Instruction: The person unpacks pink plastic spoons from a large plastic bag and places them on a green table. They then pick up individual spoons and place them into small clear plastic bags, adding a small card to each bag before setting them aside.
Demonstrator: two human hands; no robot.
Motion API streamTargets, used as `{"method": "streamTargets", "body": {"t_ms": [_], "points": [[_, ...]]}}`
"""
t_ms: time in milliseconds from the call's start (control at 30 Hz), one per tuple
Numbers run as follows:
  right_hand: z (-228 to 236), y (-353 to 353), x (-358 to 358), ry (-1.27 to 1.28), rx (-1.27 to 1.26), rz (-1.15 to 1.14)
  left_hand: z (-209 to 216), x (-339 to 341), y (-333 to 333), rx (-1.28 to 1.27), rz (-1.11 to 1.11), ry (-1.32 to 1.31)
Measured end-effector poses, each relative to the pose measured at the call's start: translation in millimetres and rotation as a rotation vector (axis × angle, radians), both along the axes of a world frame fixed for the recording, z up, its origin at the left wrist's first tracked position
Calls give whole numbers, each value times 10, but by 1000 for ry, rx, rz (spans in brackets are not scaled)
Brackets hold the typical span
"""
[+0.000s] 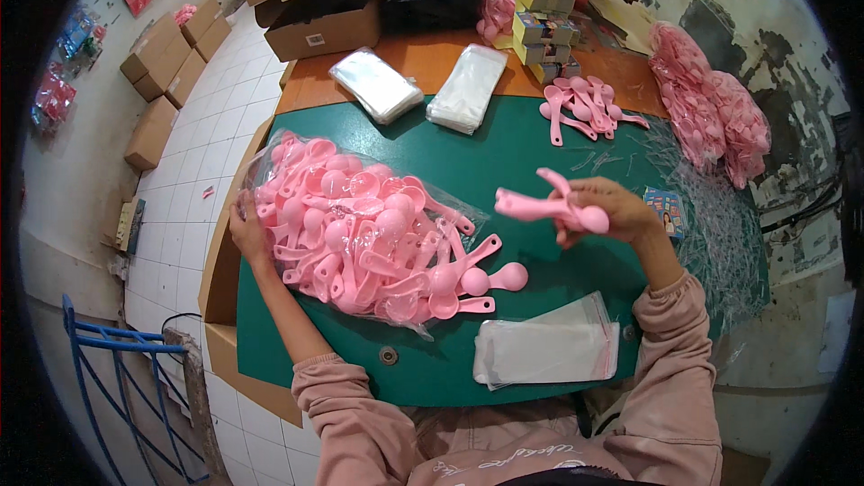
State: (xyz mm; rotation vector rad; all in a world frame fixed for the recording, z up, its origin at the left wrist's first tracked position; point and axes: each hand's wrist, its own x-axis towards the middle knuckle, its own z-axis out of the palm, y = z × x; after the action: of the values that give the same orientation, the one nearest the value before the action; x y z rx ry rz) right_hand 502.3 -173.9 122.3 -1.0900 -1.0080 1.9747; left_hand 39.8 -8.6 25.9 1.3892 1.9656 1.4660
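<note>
A clear plastic bag (360,216) full of pink plastic scoops lies on the green table mat, its mouth toward the right. Several scoops (472,279) spill from it onto the mat. My left hand (248,227) grips the bag's left edge, with some fingertips hidden by the plastic. Above the mat, right of the bag, my right hand (605,207) is closed around a few pink scoops (540,207), handles pointing left. A loose group of pink scoops (589,106) rests at the far right of the mat. Near me lies a stack of clear plastic sleeves (547,345).
Two more stacks of clear sleeves (376,85) (468,88) lie at the back. Bundled printed cards (545,18) stand behind the loose scoops. Bags of pink scoops (706,99) and plastic scraps (711,234) lie right. An open carton (324,27) stands at the back left.
</note>
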Motion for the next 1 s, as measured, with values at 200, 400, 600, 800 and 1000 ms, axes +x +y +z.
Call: {"method": "streamTargets", "body": {"t_ms": [200, 400, 600, 800, 1000], "points": [[-116, 689, 816, -151, 313, -419, -58, -24, 12, 34, -39, -22], [-139, 1187, 1234, -1098, 435, -538, -60, -53, 37, 17, -57, -10], [-213, 264, -623, -845, 1028, 212, -6, 1, -21, 8, -15, -1], [-273, -15, -1242, -1341, 957, 283, -23, 26, 11, 4, -28, -8], [-224, 3, -1008, -983, 692, 435, -90, -83, 50, 13, -39, -24]]}}
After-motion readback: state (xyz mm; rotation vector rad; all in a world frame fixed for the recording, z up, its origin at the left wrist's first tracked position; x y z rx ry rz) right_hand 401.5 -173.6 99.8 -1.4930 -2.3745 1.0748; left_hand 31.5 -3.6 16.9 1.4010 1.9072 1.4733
